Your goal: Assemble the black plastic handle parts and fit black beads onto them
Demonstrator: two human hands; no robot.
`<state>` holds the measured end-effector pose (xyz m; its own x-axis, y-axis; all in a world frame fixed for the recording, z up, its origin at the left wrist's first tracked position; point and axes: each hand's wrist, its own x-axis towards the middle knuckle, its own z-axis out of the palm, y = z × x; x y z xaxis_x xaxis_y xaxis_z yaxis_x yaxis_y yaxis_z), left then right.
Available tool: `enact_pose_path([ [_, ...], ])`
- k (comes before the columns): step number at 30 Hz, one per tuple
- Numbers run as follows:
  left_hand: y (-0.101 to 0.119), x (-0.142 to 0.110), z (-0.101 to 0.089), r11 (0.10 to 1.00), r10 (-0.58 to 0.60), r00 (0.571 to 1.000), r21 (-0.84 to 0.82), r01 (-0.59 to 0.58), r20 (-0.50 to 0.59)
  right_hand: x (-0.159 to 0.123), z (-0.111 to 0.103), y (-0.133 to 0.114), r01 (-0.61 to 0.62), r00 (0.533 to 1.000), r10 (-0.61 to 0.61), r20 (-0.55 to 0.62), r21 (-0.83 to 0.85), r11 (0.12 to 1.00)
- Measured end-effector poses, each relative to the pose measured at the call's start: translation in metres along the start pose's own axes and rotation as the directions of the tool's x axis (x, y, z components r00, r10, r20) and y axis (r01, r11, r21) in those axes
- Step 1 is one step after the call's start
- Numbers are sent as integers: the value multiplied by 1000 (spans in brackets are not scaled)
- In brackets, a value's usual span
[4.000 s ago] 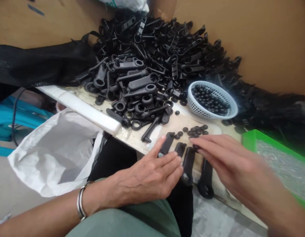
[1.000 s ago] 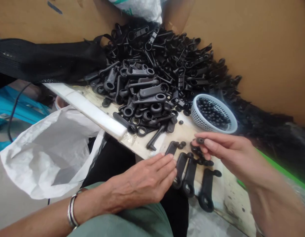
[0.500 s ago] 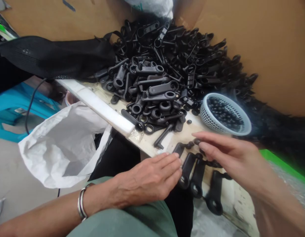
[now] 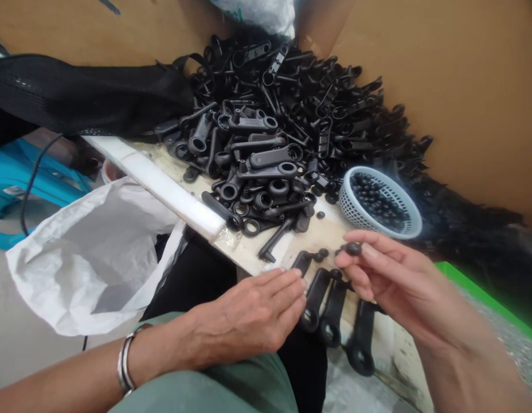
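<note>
Between the thumb and index finger of my right hand (image 4: 390,275) is a small black knob (image 4: 353,248), held above the table. My left hand (image 4: 257,310) has its fingers together over the lower part of a black crank handle (image 4: 302,262); the thumb is hidden beneath. This handle's thin arm points right, with a loose black knob (image 4: 323,253) by its tip. To the right, several more black crank handles (image 4: 333,310) lie side by side, their round ends over the table's near edge. My right fingers partly cover the thin arms of some.
A big heap of black crank handles (image 4: 270,137) fills the back of the table. A light blue basket (image 4: 414,226) of black knobs stands right of it. A white sack (image 4: 46,275) gapes at the left, under the white table edge (image 4: 163,189). At far right is a green-rimmed bin (image 4: 485,298).
My right hand has turned and lifted slightly, so the black knob in its fingertips now shows clearly. My left hand stays over the same crank handle. The whole view has shifted a little.
</note>
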<state>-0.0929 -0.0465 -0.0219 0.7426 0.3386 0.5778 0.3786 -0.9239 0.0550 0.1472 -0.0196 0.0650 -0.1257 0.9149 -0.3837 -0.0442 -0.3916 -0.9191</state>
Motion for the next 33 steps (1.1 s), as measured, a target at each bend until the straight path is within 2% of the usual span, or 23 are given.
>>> enact_pose_path([
  [4,0,2,-2,1000,-4,1000,4,4,13,-2,0,4,30,998,-34,-48,-96,995],
  [6,0,2,-2,1000,-18,1000,-20,18,-5,-4,2,5,80,990,-106,-89,-256,963],
  [7,1,2,-2,999,-24,1000,-32,24,-9,-5,3,6,119,980,-171,-106,-378,918],
  [8,1,2,-2,999,-30,999,-44,30,-15,-5,4,7,170,960,-260,-104,-522,836],
  [9,1,2,-1,998,-34,999,-53,33,-15,-5,6,8,230,930,-362,-63,-668,708],
  [11,1,2,0,997,-45,999,-68,43,-24,-3,9,12,358,844,-519,138,-865,352],
  [12,1,3,0,996,-48,998,-73,46,-30,-1,11,14,401,799,-546,250,-899,177],
  [13,0,3,1,996,-51,998,-76,48,-31,1,12,16,425,767,-545,338,-904,37],
  [15,0,3,1,996,-51,998,-74,49,-25,5,14,21,436,740,-517,429,-892,-116],
  [17,-1,3,0,996,-47,999,-70,46,-18,8,15,24,436,729,-507,460,-883,-174],
  [21,-1,4,-2,996,-44,999,-81,42,-18,11,18,26,439,708,-509,489,-870,-224],
  [25,-2,4,-2,995,-36,999,-90,34,-12,14,21,23,432,716,-476,511,-859,-274],
  [30,-5,5,-4,993,-31,999,-114,33,25,16,28,17,404,734,-392,555,-820,-405],
  [33,-6,7,-6,993,-32,999,-116,36,37,16,30,17,369,757,-378,534,-825,-427],
])
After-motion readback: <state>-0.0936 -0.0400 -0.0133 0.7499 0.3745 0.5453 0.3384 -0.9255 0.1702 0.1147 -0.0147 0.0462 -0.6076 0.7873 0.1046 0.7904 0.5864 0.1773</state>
